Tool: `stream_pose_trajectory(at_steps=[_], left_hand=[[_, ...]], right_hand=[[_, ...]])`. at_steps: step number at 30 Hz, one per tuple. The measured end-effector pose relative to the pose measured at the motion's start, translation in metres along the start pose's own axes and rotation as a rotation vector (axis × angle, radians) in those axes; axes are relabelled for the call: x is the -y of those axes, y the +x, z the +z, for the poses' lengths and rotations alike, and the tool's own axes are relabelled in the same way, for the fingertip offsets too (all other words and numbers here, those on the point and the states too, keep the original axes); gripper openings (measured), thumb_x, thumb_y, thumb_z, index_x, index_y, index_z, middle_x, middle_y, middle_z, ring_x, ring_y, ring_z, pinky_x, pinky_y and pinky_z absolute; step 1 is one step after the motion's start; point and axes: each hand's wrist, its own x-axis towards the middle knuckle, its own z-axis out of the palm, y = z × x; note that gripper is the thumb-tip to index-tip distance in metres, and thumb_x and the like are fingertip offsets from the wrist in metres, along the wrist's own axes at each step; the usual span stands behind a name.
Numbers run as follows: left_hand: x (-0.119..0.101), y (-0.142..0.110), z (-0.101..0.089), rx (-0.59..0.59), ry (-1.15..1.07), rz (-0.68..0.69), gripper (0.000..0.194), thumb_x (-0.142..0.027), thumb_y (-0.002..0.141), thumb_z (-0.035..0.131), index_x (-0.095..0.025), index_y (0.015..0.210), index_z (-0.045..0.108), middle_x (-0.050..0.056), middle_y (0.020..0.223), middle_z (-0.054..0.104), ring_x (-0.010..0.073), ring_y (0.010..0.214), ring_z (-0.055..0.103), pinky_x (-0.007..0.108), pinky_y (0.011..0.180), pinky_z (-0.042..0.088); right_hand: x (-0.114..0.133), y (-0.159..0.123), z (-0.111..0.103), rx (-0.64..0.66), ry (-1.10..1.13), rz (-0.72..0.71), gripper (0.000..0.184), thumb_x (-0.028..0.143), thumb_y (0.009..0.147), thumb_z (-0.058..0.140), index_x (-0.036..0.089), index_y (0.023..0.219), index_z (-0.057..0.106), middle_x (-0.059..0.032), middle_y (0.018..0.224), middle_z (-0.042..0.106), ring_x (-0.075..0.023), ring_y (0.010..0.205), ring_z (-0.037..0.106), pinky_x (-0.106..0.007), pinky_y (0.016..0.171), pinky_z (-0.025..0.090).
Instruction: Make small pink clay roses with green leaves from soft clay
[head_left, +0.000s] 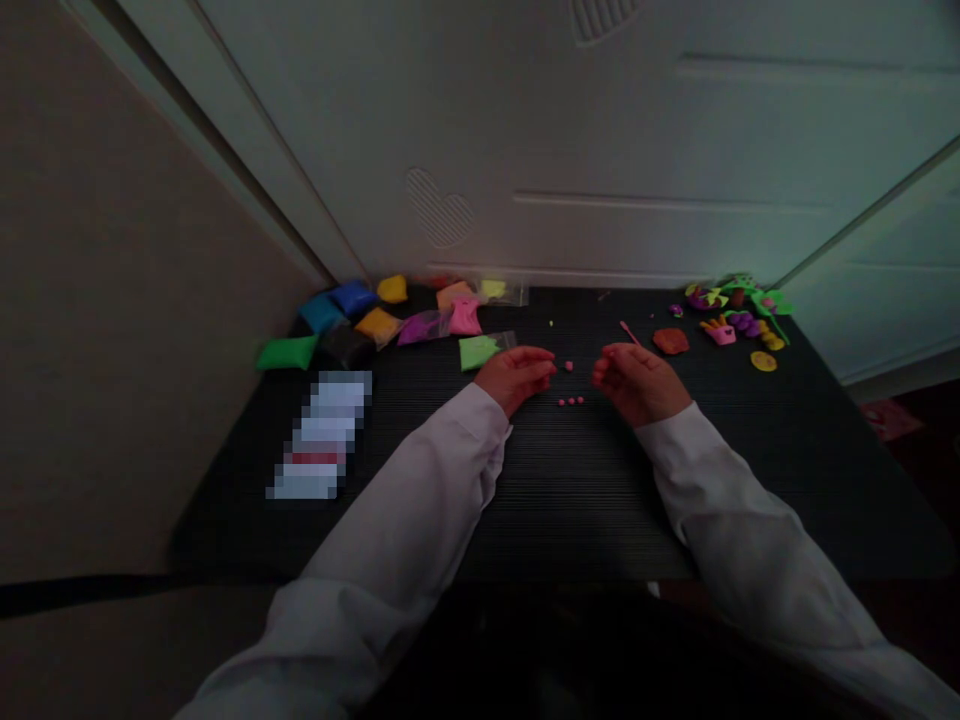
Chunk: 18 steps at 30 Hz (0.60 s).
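My left hand (517, 378) is held over the dark table with its fingers loosely bent and slightly apart; I see nothing in it. Across from it, my right hand (639, 384) has its fingers curled in and the thumb close to the index finger; whether something small sits between them is hidden. A small pink clay lump (568, 366) lies between the hands, nearest the left fingertips. Just in front of it, three tiny pink balls (571, 401) form a short row. Behind my right hand lies a thin pink tool (628, 331).
Several coloured clay packs, among them a pink pack (465, 317) and a light green pack (478, 351), lie at the back left. A blurred-out pale rectangle (322, 435) is nearer. To the right are a reddish-brown flat piece (670, 341), a yellow disc (763, 361) and clay figures (742, 322).
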Motion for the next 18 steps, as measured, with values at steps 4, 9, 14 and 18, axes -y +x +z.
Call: stream_pose_trajectory(at_steps=[4, 9, 14, 18], left_hand=[[0.001, 0.0003, 0.0003, -0.013, 0.007, 0.009, 0.022, -0.015, 0.05, 0.071, -0.01, 0.065, 0.056, -0.002, 0.054, 0.058, 0.0056, 0.051, 0.053, 0.02, 0.054, 0.04], [0.0013, 0.0006, -0.0005, 0.014, 0.005, 0.015, 0.025, -0.025, 0.053, 0.071, -0.011, 0.06, 0.051, -0.004, 0.046, 0.052, 0.0047, 0.041, 0.046, 0.021, 0.047, 0.036], [0.0002, 0.0015, 0.0014, 0.033, -0.029, 0.04, 0.033, -0.04, 0.062, 0.061, -0.013, 0.053, 0.044, -0.006, 0.041, 0.043, 0.0045, 0.038, 0.04, 0.02, 0.042, 0.032], [-0.0009, 0.0021, 0.0034, 0.023, -0.06, 0.056, 0.038, -0.045, 0.063, 0.059, -0.014, 0.051, 0.038, -0.007, 0.04, 0.039, 0.0039, 0.037, 0.037, 0.018, 0.04, 0.029]], right_hand=[[-0.0003, 0.0007, -0.0005, 0.001, 0.025, -0.034, 0.017, 0.034, 0.061, 0.065, 0.02, 0.064, 0.058, 0.0053, 0.057, 0.058, -0.0058, 0.055, 0.054, -0.02, 0.056, 0.047], [0.0006, -0.0011, 0.0007, 0.006, -0.018, -0.07, 0.015, 0.027, 0.057, 0.069, 0.021, 0.065, 0.057, 0.0065, 0.057, 0.056, -0.0059, 0.055, 0.053, -0.021, 0.057, 0.046], [0.0022, -0.0004, 0.0018, -0.034, 0.013, 0.016, 0.02, 0.037, 0.06, 0.065, 0.02, 0.067, 0.058, 0.0039, 0.061, 0.059, -0.0071, 0.059, 0.055, -0.022, 0.06, 0.046], [0.0024, 0.0009, 0.0011, -0.03, 0.051, -0.011, 0.025, 0.041, 0.062, 0.062, 0.019, 0.057, 0.053, 0.0049, 0.055, 0.054, -0.0066, 0.054, 0.052, -0.022, 0.056, 0.045]])
